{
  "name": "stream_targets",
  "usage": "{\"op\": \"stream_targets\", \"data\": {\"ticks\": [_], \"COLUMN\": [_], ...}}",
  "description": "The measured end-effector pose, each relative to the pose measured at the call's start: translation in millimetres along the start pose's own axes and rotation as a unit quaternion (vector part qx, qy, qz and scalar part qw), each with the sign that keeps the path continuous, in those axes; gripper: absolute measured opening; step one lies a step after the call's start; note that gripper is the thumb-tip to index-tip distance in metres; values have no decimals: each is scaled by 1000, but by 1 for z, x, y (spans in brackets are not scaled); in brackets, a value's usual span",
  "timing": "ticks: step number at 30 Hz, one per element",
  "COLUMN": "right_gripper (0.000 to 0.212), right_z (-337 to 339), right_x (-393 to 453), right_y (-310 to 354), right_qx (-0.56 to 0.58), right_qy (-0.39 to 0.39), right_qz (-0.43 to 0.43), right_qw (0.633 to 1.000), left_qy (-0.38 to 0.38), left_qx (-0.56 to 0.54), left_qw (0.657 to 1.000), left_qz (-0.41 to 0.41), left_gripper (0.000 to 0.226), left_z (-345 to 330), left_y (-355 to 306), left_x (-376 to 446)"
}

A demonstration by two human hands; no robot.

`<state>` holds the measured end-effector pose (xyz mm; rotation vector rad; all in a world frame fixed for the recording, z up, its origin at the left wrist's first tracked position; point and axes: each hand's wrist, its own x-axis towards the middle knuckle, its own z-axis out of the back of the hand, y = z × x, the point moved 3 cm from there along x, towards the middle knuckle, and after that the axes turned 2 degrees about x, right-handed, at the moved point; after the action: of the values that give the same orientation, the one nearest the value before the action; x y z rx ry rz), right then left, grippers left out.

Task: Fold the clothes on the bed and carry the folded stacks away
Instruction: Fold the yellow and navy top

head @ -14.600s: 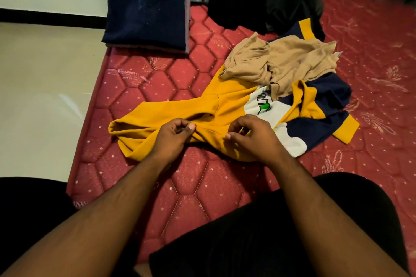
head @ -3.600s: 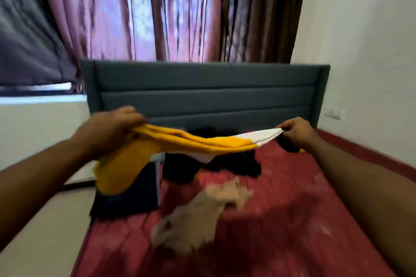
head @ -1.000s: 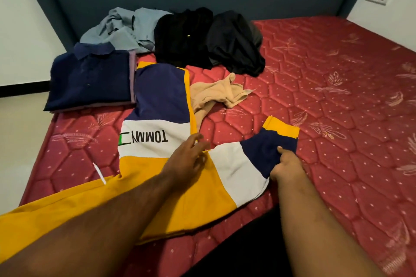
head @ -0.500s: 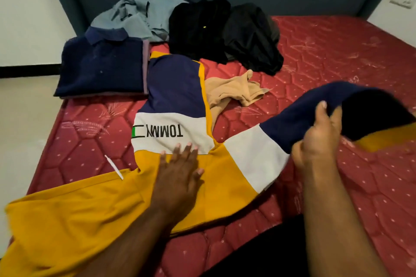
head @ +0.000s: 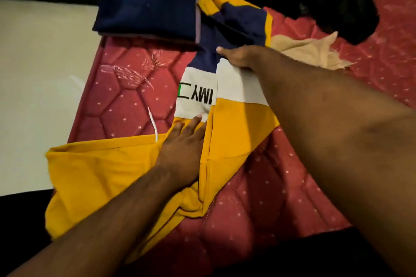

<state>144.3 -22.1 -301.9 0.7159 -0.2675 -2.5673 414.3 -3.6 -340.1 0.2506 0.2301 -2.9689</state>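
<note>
Both hands lay on the yellow, white and navy colour-block sweatshirt [head: 234, 119]; left hand [head: 182, 153] flat, fingers straight; right hand [head: 242, 56] pressed the folded sleeve, curl indeterminate; early release risked unfolding.

Hoodie [head: 236, 132]: matt knit cloth, smooth. Mattress [head: 126, 87]: quilted cloth w/ slight sheen, stitched hexagons. Navy polo [head: 146, 2] far left: matt cloth. Floor [head: 40, 69]: smooth, glossy.

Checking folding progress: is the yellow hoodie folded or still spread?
Partly folded: the yellow hoodie has one sleeve laid across its chest lettering; the other lies spread.
</note>
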Motion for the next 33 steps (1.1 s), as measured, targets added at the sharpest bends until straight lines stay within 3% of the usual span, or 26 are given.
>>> {"op": "stream_targets", "data": {"ticks": [5,11,13,15,18,20,22,26,29,32,33], "right_gripper": [81,67,66,67,66,65,76,82,53,27,22], "right_z": [-5,-15,-41,-69,-97,-97,-92,-75,-79,-107,-113], "right_x": [10,-60,-103,-143,-173,-180,-185,-185,-208,-248,-258], "right_y": [-5,-25,-51,-83,-110,-116,-120,-112,-102,-102,-103], "right_qx": [-12,49,72,75,69,197,348,455,514,485,483], "right_qy": [-15,-168,-174,-182,-182,-201,-205,-141,-67,88,118], "right_qz": [2,118,149,148,155,126,72,-3,-59,-84,-91], "right_qw": [1000,978,971,969,969,951,912,879,853,866,863], "left_qy": [-98,-89,-105,-124,-93,-77,-66,0,66,170,174], "left_qx": [18,22,14,-6,-17,17,47,9,-47,35,82], "left_qw": [995,995,994,983,968,968,969,975,971,953,946], "left_qz": [-23,-25,28,136,234,240,232,223,226,247,262], "left_gripper": [71,71,64,60,74,74,70,64,61,55,50], "left_z": [-15,-20,-16,-11,-9,-3,1,0,10,34,45], "left_y": [-1,1,3,14,31,34,32,28,37,45,43], "left_x": [-3,-7,-18,-37,-67,-84,-98,-121,-134,-153,-153]}}
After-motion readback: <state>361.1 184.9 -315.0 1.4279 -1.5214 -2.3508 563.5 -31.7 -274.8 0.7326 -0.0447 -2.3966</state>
